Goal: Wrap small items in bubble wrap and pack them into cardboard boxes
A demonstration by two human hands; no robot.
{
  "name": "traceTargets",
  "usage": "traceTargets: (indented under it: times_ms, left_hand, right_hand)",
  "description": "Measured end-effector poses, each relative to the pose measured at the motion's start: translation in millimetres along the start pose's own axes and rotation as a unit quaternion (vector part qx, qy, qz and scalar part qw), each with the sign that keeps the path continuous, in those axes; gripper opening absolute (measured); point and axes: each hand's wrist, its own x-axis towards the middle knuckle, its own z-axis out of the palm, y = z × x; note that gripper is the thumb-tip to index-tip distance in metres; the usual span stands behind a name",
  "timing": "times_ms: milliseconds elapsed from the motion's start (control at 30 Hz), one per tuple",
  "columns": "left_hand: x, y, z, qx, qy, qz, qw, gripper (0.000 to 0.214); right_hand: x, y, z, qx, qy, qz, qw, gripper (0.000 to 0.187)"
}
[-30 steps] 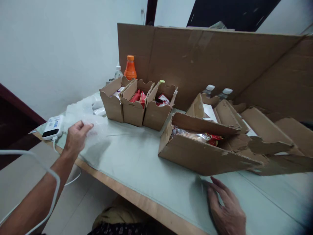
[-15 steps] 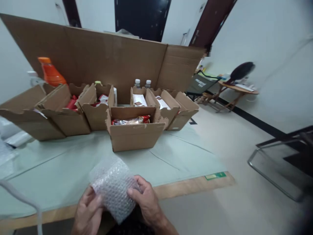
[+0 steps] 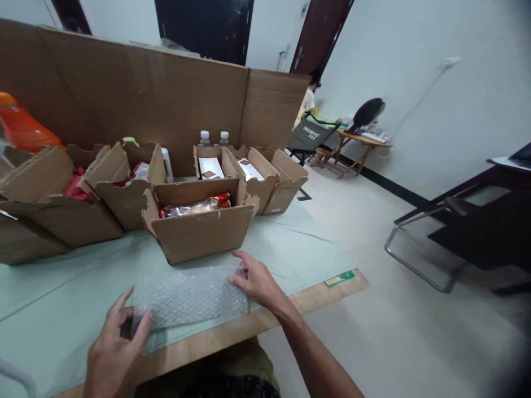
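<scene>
A clear bubble wrap piece (image 3: pixel 191 296) lies stretched lengthwise along the table's front edge. My left hand (image 3: pixel 116 342) is at its left end, thumb and forefinger spread apart, the thumb touching the near corner. At the right end, my right hand (image 3: pixel 259 284) pinches the wrap's edge between thumb and fingers, with the forefinger reaching beyond it. Just behind the wrap stands an open cardboard box (image 3: pixel 203 235) holding a shiny packet with red ends (image 3: pixel 197 207).
More open cardboard boxes (image 3: pixel 135 204) line the back, some with red packets or white boxes (image 3: pixel 211 168). A tall cardboard panel (image 3: pixel 145 94) rises behind them, with an orange bottle (image 3: pixel 27 130) at left. A dark chair (image 3: pixel 468 232) stands right; a person is partly visible far back.
The bubble wrap has gone from being held up at an angle to lying long and low on the table. My hands have moved apart, and the view has shifted right.
</scene>
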Motion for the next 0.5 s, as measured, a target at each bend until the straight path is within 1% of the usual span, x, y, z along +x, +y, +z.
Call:
traceTargets:
  times_ms: [67,133,167,200,233,267,300,333,400,467,500]
  left_hand:
    - [7,-4,-1.9,0.074,0.011,0.059,0.995,0.076]
    - [10,-6,-8.7,0.098,0.059,0.130,0.985,0.079]
    - [10,-6,-12.9,0.105,0.087,0.159,0.978,0.076]
    - [9,-5,-16.6,0.111,0.107,0.179,0.972,0.069]
    - [6,-2,-19.3,0.115,0.114,0.200,0.966,0.060]
    - [4,1,-20.2,0.115,0.107,0.225,0.962,0.049]
    - [2,5,-19.2,0.111,0.091,0.256,0.956,0.041]
    - [0,9,-16.4,0.105,0.071,0.292,0.948,0.034]
    - [0,14,-7.1,0.101,0.023,0.360,0.927,0.027]
    - [4,14,2.7,0.121,-0.018,0.388,0.914,0.023]
    - [6,12,6.5,0.135,-0.033,0.389,0.911,0.022]
  right_hand:
    - [2,11,2,-0.063,0.062,0.017,0.996,0.060]
    - [-3,25,1,-0.089,0.123,-0.002,0.988,0.052]
    - [-6,31,0,-0.094,0.148,-0.023,0.984,0.046]
    - [-10,35,0,-0.097,0.168,-0.048,0.980,0.040]
    - [-14,35,1,-0.101,0.184,-0.075,0.975,0.034]
    - [-17,31,5,-0.105,0.193,-0.102,0.970,0.030]
    - [-19,23,11,-0.110,0.189,-0.129,0.967,0.029]
    - [-20,12,20,-0.115,0.168,-0.156,0.967,0.028]
    - [-19,-13,42,-0.131,0.088,-0.215,0.964,0.029]
    - [-15,-30,61,-0.156,-0.003,-0.267,0.951,0.031]
    - [-14,-31,65,-0.168,-0.034,-0.283,0.944,0.032]
